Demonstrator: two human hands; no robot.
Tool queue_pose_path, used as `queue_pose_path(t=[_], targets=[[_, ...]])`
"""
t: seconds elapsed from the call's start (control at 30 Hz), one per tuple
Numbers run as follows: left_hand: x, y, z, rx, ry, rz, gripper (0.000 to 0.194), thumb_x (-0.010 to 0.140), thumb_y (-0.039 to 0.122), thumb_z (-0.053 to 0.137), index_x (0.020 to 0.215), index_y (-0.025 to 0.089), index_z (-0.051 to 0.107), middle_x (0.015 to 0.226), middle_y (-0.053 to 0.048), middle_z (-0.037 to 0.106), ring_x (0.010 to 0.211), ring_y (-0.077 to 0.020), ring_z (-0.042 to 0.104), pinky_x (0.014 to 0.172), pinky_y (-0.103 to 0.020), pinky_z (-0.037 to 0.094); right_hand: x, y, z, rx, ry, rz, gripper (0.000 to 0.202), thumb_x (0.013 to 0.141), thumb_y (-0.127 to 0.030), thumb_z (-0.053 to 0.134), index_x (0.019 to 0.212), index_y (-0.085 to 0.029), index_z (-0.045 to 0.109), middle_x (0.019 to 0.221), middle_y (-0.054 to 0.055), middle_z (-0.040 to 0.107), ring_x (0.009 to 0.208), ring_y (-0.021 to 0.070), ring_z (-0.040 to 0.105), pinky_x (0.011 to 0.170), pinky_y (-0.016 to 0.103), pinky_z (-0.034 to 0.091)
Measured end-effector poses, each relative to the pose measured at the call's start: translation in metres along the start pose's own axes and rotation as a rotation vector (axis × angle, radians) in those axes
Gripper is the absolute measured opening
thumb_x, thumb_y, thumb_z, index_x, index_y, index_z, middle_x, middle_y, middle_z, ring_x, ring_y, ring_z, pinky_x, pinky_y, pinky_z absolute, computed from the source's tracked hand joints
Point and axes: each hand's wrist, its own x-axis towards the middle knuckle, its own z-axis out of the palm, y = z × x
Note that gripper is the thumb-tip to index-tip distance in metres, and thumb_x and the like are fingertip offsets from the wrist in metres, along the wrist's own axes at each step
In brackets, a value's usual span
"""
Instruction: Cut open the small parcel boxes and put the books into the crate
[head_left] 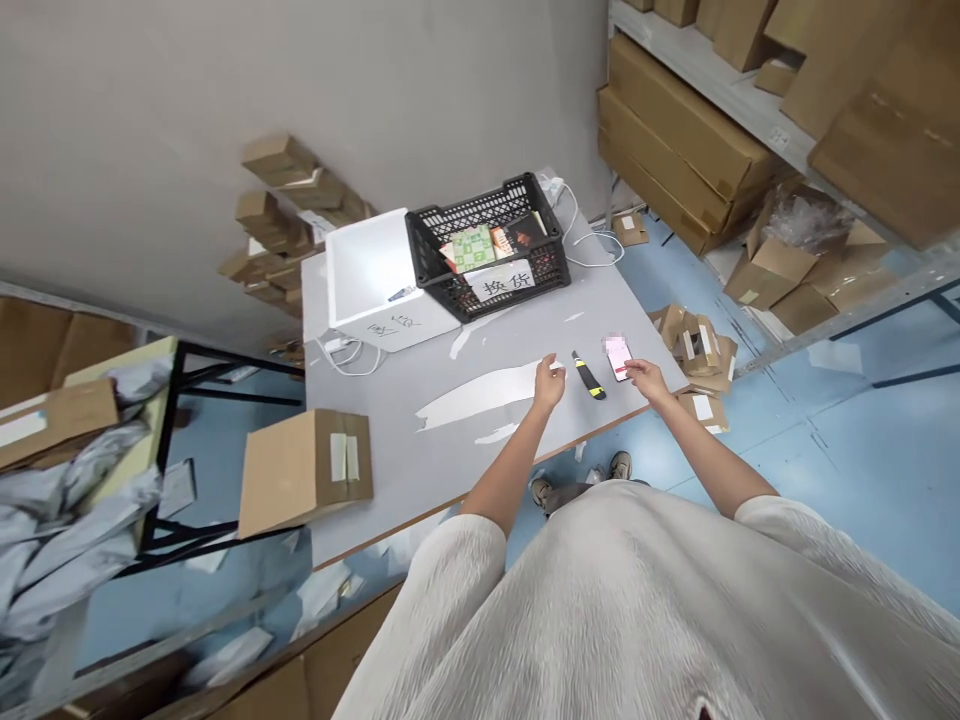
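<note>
A phone (618, 358) with a lit pink and white screen lies on the grey table (390, 470) near its right end. My right hand (646, 380) is at the phone's right edge, fingertips over its screen, thumb and fingers close together. Left of the phone lies a black and yellow utility knife (589, 376), touched by neither hand. My left hand (550, 383) hovers by the knife's left side, fingers curled but apart, with nothing seen between them. Beneath it a long torn strip (480, 395) of pale surface stretches to the left.
At the table's back stand a white box (367, 270) and a black crate (491, 250) holding books or packets. A cardboard box (304, 470) sits at the left edge. White cables trail beside both containers. Shelves with cartons (675, 150) rise at the right.
</note>
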Motion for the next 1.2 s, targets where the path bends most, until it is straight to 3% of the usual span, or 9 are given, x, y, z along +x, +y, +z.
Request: queue_pose_path(t=[0.23,0.63,0.97,1.2], targets=[[-0.017,-0.029,-0.065,-0.038,0.069,0.002,0.046,0.097,0.018,0.06,0.143,0.021,0.066,0.154,-0.017,0.062,0.122,-0.0259,0.073,0.115,-0.046,0.055,-0.022,-0.007,0.079,-0.076,-0.089,0.01,0.031,0.067,-0.031,0.068,0.095,-0.023,0.079,0.101,0.004,0.081,0.095,0.0236,0.072,0.091,0.041,0.06],[-0.049,-0.108,-0.231,-0.092,0.16,-0.015,0.039,0.097,0.017,0.061,0.134,0.021,0.072,0.15,-0.015,0.066,0.122,-0.0254,0.073,0.113,-0.043,0.056,-0.087,-0.006,0.251,-0.181,-0.269,-0.056,0.031,0.069,-0.032,0.067,0.096,-0.023,0.079,0.1,0.004,0.081,0.096,0.0233,0.072,0.096,0.043,0.059],[-0.096,-0.199,-0.378,-0.142,0.415,-0.055,0.035,0.094,0.011,0.061,0.125,0.017,0.075,0.14,-0.015,0.072,0.111,-0.0235,0.075,0.112,-0.043,0.056,-0.146,0.001,0.429,-0.291,-0.547,-0.104,0.028,0.073,-0.031,0.067,0.097,-0.023,0.078,0.099,0.004,0.08,0.092,0.0229,0.074,0.091,0.042,0.06],[-0.126,-0.251,-0.476,-0.042,0.683,-0.094,0.041,0.09,0.009,0.059,0.128,0.015,0.074,0.133,-0.017,0.071,0.122,-0.0268,0.071,0.119,-0.043,0.052,-0.186,0.005,0.53,-0.388,-0.771,-0.172,0.025,0.076,-0.027,0.068,0.099,-0.023,0.079,0.105,0.004,0.081,0.093,0.0215,0.075,0.095,0.042,0.061]])
